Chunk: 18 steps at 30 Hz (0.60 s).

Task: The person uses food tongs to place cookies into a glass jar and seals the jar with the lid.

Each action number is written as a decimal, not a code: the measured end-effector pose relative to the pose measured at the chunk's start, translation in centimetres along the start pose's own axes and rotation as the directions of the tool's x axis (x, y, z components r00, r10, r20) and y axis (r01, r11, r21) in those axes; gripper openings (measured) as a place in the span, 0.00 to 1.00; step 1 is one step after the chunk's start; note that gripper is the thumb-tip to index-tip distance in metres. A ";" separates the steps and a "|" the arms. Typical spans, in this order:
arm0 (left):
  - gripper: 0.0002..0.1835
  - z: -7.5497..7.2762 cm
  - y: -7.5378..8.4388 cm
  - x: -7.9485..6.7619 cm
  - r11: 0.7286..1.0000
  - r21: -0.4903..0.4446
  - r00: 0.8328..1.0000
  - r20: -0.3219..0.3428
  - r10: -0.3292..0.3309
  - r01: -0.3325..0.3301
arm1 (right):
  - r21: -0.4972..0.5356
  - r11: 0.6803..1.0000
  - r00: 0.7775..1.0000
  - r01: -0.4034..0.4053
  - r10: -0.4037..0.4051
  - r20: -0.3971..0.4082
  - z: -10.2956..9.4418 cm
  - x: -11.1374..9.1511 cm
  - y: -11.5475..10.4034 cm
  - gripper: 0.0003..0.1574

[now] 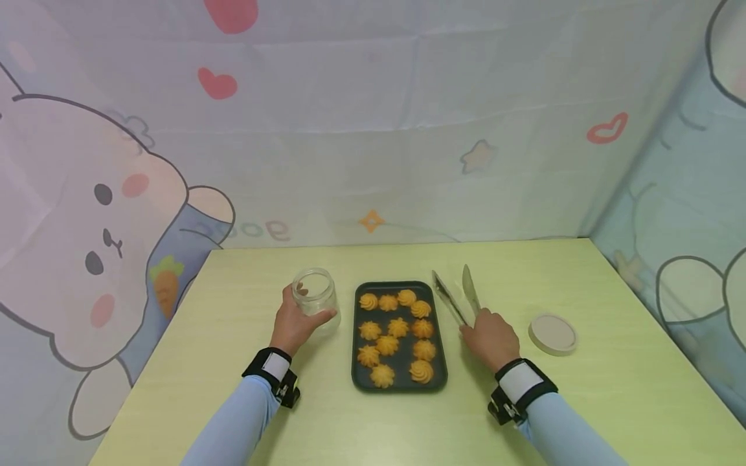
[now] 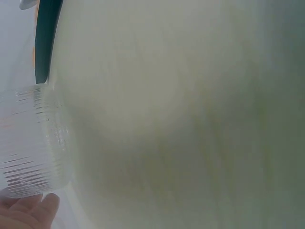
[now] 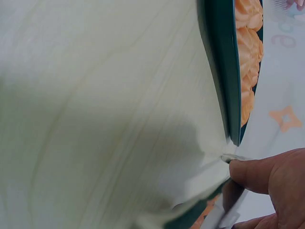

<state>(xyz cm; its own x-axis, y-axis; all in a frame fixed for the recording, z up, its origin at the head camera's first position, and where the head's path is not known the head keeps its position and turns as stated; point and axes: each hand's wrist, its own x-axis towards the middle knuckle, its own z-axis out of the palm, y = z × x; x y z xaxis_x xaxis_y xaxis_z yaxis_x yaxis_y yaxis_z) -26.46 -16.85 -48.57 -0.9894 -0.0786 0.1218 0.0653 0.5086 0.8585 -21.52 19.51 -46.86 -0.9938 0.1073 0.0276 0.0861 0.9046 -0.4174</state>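
My left hand [image 1: 293, 325] grips a clear glass jar [image 1: 319, 299] without a lid, thumb on the near side and fingers round its left. The jar's ribbed wall [image 2: 24, 148] shows at the edge of the left wrist view. My right hand [image 1: 494, 340] holds a pair of metal tongs [image 1: 447, 295] near their closed end, arms spread and tips pointing away. Between the hands lies a dark rectangular baking tray [image 1: 402, 386] with several golden piped cookies [image 1: 398, 327] on it. The tongs lie just right of the tray, with nothing between their tips.
A round, pale jar lid [image 1: 553, 334] lies on the table right of my right hand. The light yellow-green table [image 1: 262, 278] ends at the back against a printed cloth [image 1: 361, 162]. Another cloth side hangs at the right.
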 end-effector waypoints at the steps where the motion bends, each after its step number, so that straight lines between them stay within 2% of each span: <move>1: 0.55 0.0 0.0 0.0 1.000 0.000 1.000 0.005 -0.002 0.002 | 0.003 1.000 1.000 0.002 -0.002 -0.002 -0.1 0.0 0.1 0.21; 10: 0.66 -1.1 0.2 0.1 0.997 0.075 0.996 0.083 -0.017 0.011 | 0.012 0.998 0.996 0.062 -0.061 -0.068 -1.6 -0.1 0.6 0.20; 18: 0.68 -2.8 0.6 0.2 0.993 0.119 0.981 0.194 -0.015 -0.008 | -0.020 0.996 0.994 0.091 -0.092 -0.057 -3.2 -0.1 1.1 0.21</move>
<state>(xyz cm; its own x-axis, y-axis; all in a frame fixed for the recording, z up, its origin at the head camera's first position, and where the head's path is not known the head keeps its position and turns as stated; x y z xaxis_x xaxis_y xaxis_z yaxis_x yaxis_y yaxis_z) -26.29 -18.98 -46.59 -0.9966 0.0817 0.0096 0.0574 0.6074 0.7923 -21.10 21.82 -44.45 -0.9919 0.0474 0.1178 -0.0031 0.9186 -0.3952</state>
